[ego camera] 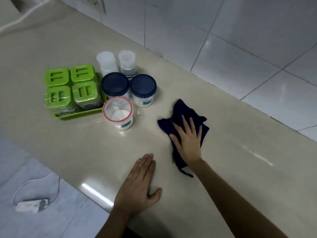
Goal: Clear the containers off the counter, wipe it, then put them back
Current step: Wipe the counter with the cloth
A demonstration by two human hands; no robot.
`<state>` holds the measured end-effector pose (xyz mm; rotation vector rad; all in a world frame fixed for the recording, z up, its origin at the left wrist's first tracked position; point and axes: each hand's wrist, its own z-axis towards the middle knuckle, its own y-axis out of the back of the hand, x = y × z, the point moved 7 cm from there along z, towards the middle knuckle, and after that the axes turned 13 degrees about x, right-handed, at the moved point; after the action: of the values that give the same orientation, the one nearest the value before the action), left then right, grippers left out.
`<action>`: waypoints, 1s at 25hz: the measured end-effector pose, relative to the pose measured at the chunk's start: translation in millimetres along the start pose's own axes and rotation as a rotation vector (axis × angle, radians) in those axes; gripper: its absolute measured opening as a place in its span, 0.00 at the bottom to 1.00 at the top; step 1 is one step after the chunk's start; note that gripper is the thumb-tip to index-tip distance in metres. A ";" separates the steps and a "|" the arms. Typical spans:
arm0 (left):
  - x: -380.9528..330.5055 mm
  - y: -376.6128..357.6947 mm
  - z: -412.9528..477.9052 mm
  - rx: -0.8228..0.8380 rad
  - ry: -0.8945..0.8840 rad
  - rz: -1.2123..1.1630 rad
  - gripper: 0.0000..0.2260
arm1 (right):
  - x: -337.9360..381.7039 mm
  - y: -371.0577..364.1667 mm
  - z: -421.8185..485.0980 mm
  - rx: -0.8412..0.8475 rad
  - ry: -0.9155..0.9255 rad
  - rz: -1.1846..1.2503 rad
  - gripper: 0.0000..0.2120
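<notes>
both hands are flat on the counter (pixel 223 117): the right hand (pixel 187 140) spreads open on the dark blue cloth (pixel 181 110), grasping nothing, and the left hand (pixel 140 182) rests empty near the front edge. it looks like the wiping step, with the containers (pixel 118 93) bunched just to the left, so the next stroke should stop short of the open red-rimmed jar (pixel 118 114).

A pale glossy counter (pixel 223 152) runs along a tiled wall. Toward its far left end stand a green tray (pixel 77 115) of four green-lidded jars, two translucent bottles (pixel 107 63), two blue-lidded jars (pixel 143 88) and a red-rimmed jar (pixel 118 112) (scoop inside). A dark blue cloth (pixel 181 110) lies mid-counter under the right hand (pixel 188 141); the left hand (pixel 139 184) rests flat at the front edge.
</notes>
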<state>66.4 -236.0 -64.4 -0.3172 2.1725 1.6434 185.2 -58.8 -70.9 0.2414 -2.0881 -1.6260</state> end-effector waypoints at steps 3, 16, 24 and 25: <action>0.8 0.2 1.2 0.022 0.028 0.053 0.37 | 49.3 -15.9 -3.5 0.106 0.316 -0.119 0.24; -1.4 -0.1 0.2 -0.042 -0.021 0.035 0.36 | -52.7 6.1 -67.3 -0.044 -0.126 0.033 0.25; -8.6 -0.2 -1.0 0.018 -0.015 0.144 0.35 | -9.9 -27.6 -200.2 0.116 0.179 0.009 0.22; -8.4 -0.5 -1.3 0.019 -0.010 0.151 0.35 | -29.4 -23.3 -210.5 0.158 0.255 -0.002 0.22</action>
<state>73.9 -237.9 -60.8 -0.1418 2.2518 1.6982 306.2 -234.8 -62.9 0.4776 -2.0187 -1.3536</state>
